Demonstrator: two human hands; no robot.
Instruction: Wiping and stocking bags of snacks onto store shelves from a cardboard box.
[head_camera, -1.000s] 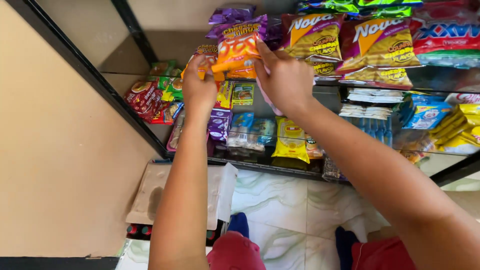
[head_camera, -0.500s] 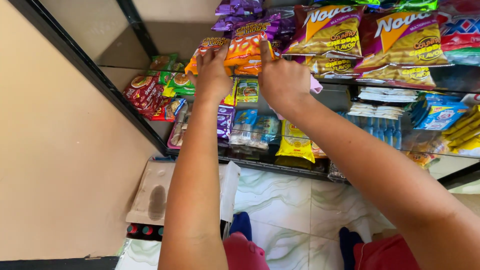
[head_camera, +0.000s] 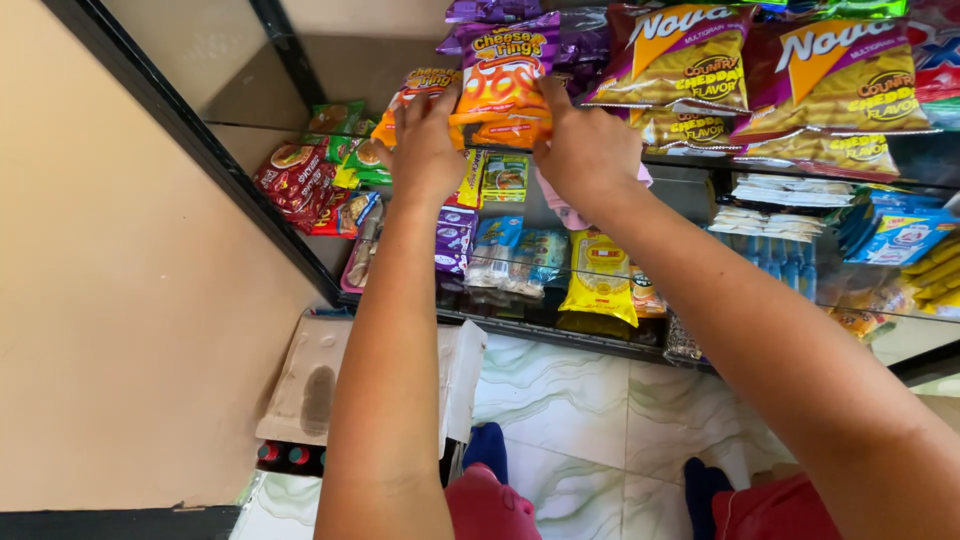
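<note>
An orange snack bag (head_camera: 502, 72) with purple top stands upright at the front of an upper glass shelf (head_camera: 700, 160). My left hand (head_camera: 425, 140) grips its left edge and my right hand (head_camera: 585, 150) grips its right edge. A pink cloth (head_camera: 565, 212) peeks out beneath my right palm. A second orange bag (head_camera: 425, 80) shows just behind my left fingers. Purple bags (head_camera: 490, 12) stand behind the held one.
Large brown and yellow snack bags (head_camera: 690, 60) fill the shelf to the right. Lower shelves hold red packets (head_camera: 295, 180), a yellow packet (head_camera: 600, 275) and blue packs (head_camera: 900, 235). An open cardboard box (head_camera: 320, 380) sits on the marbled floor by the beige wall (head_camera: 120, 300).
Both hands have kept hold of the orange bag and set it more upright on the shelf. The view has shifted slightly downward and closer.
</note>
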